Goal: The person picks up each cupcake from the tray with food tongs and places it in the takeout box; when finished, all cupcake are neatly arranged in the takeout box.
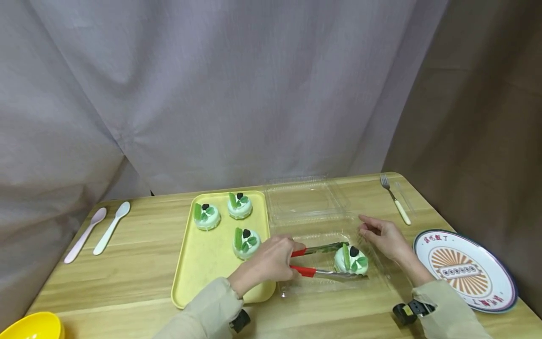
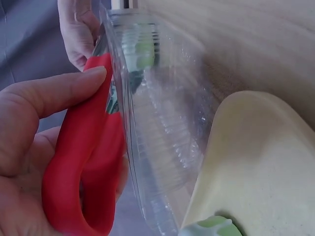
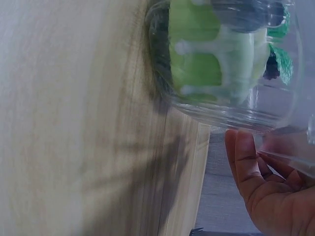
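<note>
My left hand [image 1: 271,259] grips a pair of red-handled tongs [image 1: 306,271], thumb on one handle in the left wrist view. The tongs' metal arms lie spread on either side of a pale green cake [image 1: 350,262] topped with a dark berry and leaves. This cake sits at the right end of a clear plastic container [image 1: 313,285], whose lid [image 1: 305,200] lies open behind. My right hand [image 1: 387,238] pinches the container's right edge near the hinge; the lower fingers are partly hidden in the right wrist view. Similar cakes stand on a yellow tray [image 1: 203,268] to the left.
Pink [image 1: 84,235] and white [image 1: 111,230] spoons lie at the left. A yellow bowl [image 1: 34,327] stands at the near left corner. On the right are a fork [image 1: 395,200] and a patterned plate [image 1: 495,278]. Curtains hang behind the table.
</note>
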`<state>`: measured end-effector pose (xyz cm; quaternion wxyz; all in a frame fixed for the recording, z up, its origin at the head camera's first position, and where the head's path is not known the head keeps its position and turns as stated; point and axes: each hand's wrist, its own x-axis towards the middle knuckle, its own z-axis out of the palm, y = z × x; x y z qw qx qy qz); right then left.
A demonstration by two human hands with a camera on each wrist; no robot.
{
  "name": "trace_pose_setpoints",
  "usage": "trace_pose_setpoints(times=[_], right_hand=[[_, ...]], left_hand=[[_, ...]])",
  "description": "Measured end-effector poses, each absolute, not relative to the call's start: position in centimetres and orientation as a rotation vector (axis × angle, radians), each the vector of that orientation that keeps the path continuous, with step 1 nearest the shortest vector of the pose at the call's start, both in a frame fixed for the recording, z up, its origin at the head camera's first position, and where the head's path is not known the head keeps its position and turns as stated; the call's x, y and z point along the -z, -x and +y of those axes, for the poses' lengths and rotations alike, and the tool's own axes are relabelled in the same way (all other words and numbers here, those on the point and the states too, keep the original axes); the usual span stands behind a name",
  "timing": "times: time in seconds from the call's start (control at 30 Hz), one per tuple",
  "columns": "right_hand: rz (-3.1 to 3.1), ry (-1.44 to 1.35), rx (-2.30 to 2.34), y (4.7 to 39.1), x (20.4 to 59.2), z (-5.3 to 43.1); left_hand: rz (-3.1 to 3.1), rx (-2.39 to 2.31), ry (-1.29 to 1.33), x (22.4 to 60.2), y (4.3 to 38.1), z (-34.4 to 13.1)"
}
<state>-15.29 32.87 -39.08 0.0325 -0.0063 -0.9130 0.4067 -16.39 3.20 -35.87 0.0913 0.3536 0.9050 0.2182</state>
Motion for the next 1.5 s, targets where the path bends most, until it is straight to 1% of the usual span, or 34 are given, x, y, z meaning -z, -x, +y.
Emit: trace_pose_setpoints(times=[0.17, 0.4, 0.53, 0.63, 0.8, 0.93, 1.07, 1.23, 1.5], right_hand=[[-2.801, -0.016, -1.229, 15.6, 39.4, 32.7], [-2.827, -0.02, -1.175, 15.1, 39.6, 32.9], [-2.82, -0.013, -1.183, 15.2, 39.5, 33.2], [-2.818, -0.013, -1.172, 15.3, 39.5, 33.4], [-2.819, -0.01, -1.187, 15.4, 39.6, 33.5], [-2.829, -0.01, -1.178, 15.6, 39.8, 33.4], [-2.827, -0.017, -1.165, 15.6, 39.8, 33.4], [-2.824, -0.012, -1.164, 15.5, 39.7, 33.4], [-2.829, -0.013, -1.174, 15.6, 39.6, 33.3]], left_hand=[[2.67, -0.649, -1.022, 35.9, 16.8, 2.7], [2.639, -0.732, -1.018, 35.5, 16.9, 2.1], [2.635, -0.851, -1.005, 34.8, 17.4, 0.2], [2.652, -0.998, -0.955, 34.4, 17.8, -3.0], [2.765, -1.1, -0.846, 34.5, 18.5, -10.7], [2.813, -1.045, -0.853, 35.8, 18.8, -16.6], [2.819, -0.988, -0.895, 37.2, 19.1, -20.0], [2.802, -0.962, -0.94, 38.4, 19.7, -21.2], [2.77, -0.917, -1.018, 39.7, 20.7, -20.9]])
